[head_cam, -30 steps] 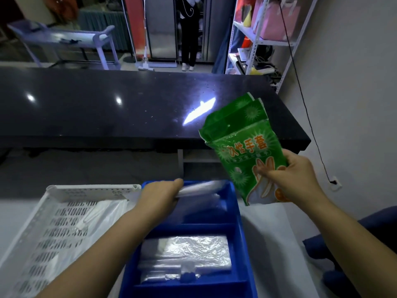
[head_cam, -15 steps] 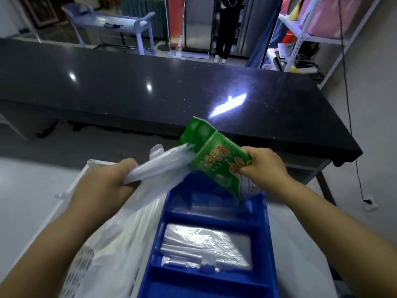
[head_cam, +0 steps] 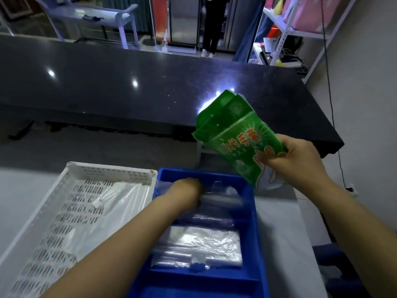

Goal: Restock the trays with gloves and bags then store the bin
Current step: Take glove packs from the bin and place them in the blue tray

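Here, I saw two hands working over a blue tray (head_cam: 249,196).

White basket (head_cam: 111,173) touched the tray's left wall. Left hand (head_cam: 185,193) gripped clear gloves (head_cam: 219,201) inside; right hand (head_cam: 298,162) clutched a green packet (head_cam: 234,138) above its far-right corner.

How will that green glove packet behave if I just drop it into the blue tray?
The green glove packet probably flops rather than holds shape: its top bends over above the right hand. It looks light, since a one-handed pinch carries it. Its glossy film may slide on the clear bags in the blue tray.
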A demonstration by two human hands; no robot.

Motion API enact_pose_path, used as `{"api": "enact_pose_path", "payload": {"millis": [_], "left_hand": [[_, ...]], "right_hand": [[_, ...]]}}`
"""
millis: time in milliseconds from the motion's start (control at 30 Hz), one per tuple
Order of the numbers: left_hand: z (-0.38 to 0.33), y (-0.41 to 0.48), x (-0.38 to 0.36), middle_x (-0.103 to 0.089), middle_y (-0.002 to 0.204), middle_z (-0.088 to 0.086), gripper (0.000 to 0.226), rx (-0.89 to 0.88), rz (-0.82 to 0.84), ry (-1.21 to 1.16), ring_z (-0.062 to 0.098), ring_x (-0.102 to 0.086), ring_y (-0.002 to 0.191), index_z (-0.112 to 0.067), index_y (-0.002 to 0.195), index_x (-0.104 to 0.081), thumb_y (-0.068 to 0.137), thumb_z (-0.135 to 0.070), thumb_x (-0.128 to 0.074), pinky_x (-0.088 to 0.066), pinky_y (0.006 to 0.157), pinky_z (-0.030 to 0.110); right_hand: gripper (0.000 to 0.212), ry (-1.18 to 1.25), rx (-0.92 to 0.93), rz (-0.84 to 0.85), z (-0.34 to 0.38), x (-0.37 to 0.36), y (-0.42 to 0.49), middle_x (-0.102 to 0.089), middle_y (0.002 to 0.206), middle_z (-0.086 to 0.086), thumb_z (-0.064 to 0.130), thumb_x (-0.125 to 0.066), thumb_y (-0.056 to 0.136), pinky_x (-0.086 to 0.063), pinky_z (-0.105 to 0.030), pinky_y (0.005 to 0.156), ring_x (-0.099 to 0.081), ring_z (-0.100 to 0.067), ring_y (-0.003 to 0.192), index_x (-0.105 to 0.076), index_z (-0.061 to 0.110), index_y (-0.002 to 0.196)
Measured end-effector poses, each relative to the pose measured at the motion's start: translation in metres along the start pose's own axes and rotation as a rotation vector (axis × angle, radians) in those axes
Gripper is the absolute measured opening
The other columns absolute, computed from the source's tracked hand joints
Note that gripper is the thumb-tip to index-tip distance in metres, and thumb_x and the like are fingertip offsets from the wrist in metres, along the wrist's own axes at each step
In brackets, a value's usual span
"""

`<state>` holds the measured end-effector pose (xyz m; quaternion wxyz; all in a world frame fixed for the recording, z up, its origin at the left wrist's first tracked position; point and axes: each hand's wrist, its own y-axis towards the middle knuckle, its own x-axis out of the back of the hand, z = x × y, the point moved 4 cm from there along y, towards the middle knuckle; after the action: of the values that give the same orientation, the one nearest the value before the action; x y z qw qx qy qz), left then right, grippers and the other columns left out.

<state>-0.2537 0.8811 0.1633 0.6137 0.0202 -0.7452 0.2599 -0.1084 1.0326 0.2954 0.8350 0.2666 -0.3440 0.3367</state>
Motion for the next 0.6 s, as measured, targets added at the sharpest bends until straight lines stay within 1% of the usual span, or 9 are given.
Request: {"api": "enact_pose_path", "payload": {"millis": [67, 133, 233, 267, 367, 433, 533, 600], "left_hand": [[0.002, 0.008, -0.014, -0.05, 0.128, 0.013, 0.041, 0.028, 0.054, -0.027, 0.032, -0.049, 0.116, -0.01, 0.12, -0.054, 0.081, -0.017, -0.061, -0.045, 0.088, 0.04], [0.004, 0.009, -0.022, -0.045, 0.127, 0.014, 0.043, 0.06, 0.061, -0.083, 0.034, -0.048, 0.114, -0.008, 0.12, -0.051, 0.08, -0.017, -0.064, -0.045, 0.085, 0.041], [0.005, 0.008, -0.026, -0.041, 0.129, 0.016, 0.051, 0.103, 0.088, -0.148, 0.037, -0.052, 0.112, -0.007, 0.124, -0.043, 0.08, -0.018, -0.066, -0.045, 0.082, 0.042], [0.006, 0.009, -0.028, -0.044, 0.129, 0.016, 0.052, 0.114, 0.1, -0.158, 0.036, -0.054, 0.111, -0.008, 0.124, -0.043, 0.079, -0.019, -0.066, -0.046, 0.083, 0.042], [0.008, 0.013, -0.031, -0.06, 0.122, 0.011, 0.042, 0.105, 0.121, -0.106, 0.033, -0.059, 0.108, -0.016, 0.119, -0.053, 0.078, -0.018, -0.063, -0.049, 0.082, 0.039], [0.009, 0.012, -0.031, -0.062, 0.12, 0.01, 0.039, 0.097, 0.125, -0.058, 0.032, -0.059, 0.107, -0.018, 0.119, -0.057, 0.08, -0.015, -0.059, -0.049, 0.081, 0.037], [0.011, 0.005, -0.026, -0.063, 0.117, 0.012, 0.032, 0.124, 0.088, -0.128, 0.033, -0.059, 0.105, -0.015, 0.115, -0.06, 0.084, -0.014, -0.053, -0.046, 0.075, 0.034], [0.015, -0.004, -0.01, -0.062, 0.115, 0.013, 0.026, 0.136, -0.032, -0.196, 0.034, -0.059, 0.101, -0.014, 0.11, -0.06, 0.085, -0.018, -0.053, -0.045, 0.074, 0.034]], "right_hand": [[0.019, 0.025, -0.015, -0.013, -0.007, 0.007, -0.006, -0.072, 0.075, 0.003, 0.027, -0.079, 0.071, -0.054, -0.045, 0.066, -0.066, -0.017, 0.073, -0.07, 0.021, 0.088], [0.017, 0.034, -0.028, -0.029, -0.013, 0.01, -0.01, -0.071, 0.073, 0.006, 0.028, -0.078, 0.071, -0.054, -0.044, 0.065, -0.066, -0.015, 0.072, -0.07, 0.024, 0.086], [0.016, 0.051, -0.063, -0.046, -0.022, 0.011, -0.012, -0.071, 0.072, 0.007, 0.028, -0.079, 0.07, -0.054, -0.044, 0.065, -0.066, -0.013, 0.072, -0.07, 0.026, 0.083], [0.018, 0.067, -0.073, -0.042, -0.024, 0.009, -0.012, -0.072, 0.073, 0.008, 0.028, -0.079, 0.07, -0.055, -0.044, 0.066, -0.066, -0.014, 0.072, -0.069, 0.027, 0.084], [0.025, 0.104, -0.086, -0.029, -0.029, 0.003, -0.01, -0.073, 0.076, 0.008, 0.03, -0.08, 0.069, -0.056, -0.046, 0.068, -0.068, -0.014, 0.076, -0.065, 0.034, 0.09], [0.026, 0.118, -0.083, -0.018, -0.033, 0.0, -0.008, -0.073, 0.078, 0.007, 0.031, -0.079, 0.069, -0.056, -0.046, 0.07, -0.068, -0.015, 0.078, -0.066, 0.036, 0.091], [0.024, 0.137, -0.07, -0.005, -0.033, -0.005, -0.005, -0.073, 0.079, 0.007, 0.031, -0.079, 0.069, -0.056, -0.047, 0.07, -0.069, -0.017, 0.079, -0.067, 0.036, 0.09], [0.023, 0.125, -0.05, -0.021, -0.029, -0.006, -0.003, -0.073, 0.077, 0.007, 0.03, -0.079, 0.07, -0.056, -0.047, 0.068, -0.069, -0.016, 0.077, -0.067, 0.033, 0.089]]}}
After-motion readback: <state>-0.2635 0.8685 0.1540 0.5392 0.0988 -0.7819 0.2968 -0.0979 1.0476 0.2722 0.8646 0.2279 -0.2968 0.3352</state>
